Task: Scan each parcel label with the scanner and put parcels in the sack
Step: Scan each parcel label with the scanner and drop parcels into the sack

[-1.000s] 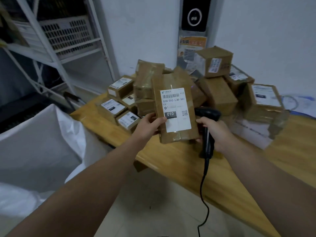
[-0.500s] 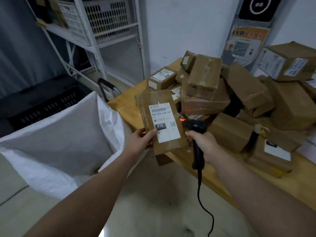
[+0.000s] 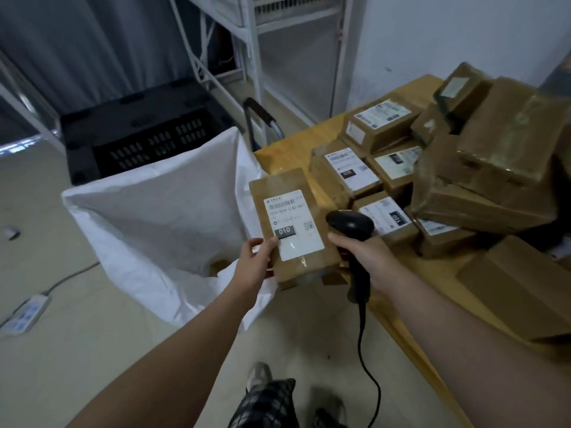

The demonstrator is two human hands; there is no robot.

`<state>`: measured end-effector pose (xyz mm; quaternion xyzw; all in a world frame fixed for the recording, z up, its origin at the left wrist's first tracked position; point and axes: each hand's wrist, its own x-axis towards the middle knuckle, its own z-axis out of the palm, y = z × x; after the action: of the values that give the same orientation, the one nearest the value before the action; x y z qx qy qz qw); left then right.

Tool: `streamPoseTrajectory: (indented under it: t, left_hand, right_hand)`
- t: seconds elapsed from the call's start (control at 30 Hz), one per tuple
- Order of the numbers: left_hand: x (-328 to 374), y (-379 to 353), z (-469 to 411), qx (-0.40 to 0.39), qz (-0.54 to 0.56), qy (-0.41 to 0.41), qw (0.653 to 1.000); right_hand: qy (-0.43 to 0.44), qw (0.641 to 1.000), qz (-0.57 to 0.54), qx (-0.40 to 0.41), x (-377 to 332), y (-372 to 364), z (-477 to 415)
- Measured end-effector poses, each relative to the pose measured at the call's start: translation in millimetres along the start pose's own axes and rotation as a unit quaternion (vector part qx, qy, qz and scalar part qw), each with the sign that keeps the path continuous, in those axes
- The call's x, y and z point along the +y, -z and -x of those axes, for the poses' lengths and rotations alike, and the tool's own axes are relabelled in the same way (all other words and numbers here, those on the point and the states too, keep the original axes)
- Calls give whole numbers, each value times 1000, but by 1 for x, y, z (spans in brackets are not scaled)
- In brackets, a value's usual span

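My left hand (image 3: 256, 261) grips the lower left edge of a flat brown parcel (image 3: 292, 227) whose white label marked 010 faces me. The parcel hangs at the table's left edge, just right of the open white sack (image 3: 154, 217). Around the handle of the black corded scanner (image 3: 352, 233) curls my right hand (image 3: 367, 257), and the scanner's head sits beside the parcel's right edge. A heap of brown labelled parcels (image 3: 448, 168) covers the wooden table (image 3: 287, 149) to the right.
Behind the sack stands a black plastic crate (image 3: 139, 131), with a white metal rack (image 3: 256, 41) beyond it. A trolley handle (image 3: 261, 112) rises between sack and table. A power strip (image 3: 26, 313) and its cable lie on the floor at left. My feet (image 3: 262, 393) show below.
The view has swung left and down toward the sack. The parcel in my left hand has moved off the table's edge toward the sack, and the scanner has followed beside it.
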<state>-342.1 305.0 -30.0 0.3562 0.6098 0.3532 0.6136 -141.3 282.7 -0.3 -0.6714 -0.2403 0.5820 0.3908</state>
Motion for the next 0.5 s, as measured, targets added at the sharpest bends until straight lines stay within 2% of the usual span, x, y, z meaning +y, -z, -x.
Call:
streamPoseTrajectory:
  t: [0.1, 0.2, 0.3, 0.4, 0.5]
  left_hand:
    - [3, 26, -13, 14, 24, 25, 999]
    - [9, 61, -28, -55, 23, 89, 994]
    - [13, 102, -45, -107, -24, 136, 985]
    - [17, 133, -65, -63, -50, 129, 988]
    - [24, 156, -85, 4, -66, 118, 991]
  right_hand:
    - [-12, 1000, 12, -24, -6, -33, -11]
    - [-19, 999, 7, -31, -9, -70, -23]
    - [-46, 998, 6, -42, -6, -107, -40]
    - [-51, 997, 34, -51, 0, -140, -60]
    - [-29, 997, 71, -21, 1, -164, -78]
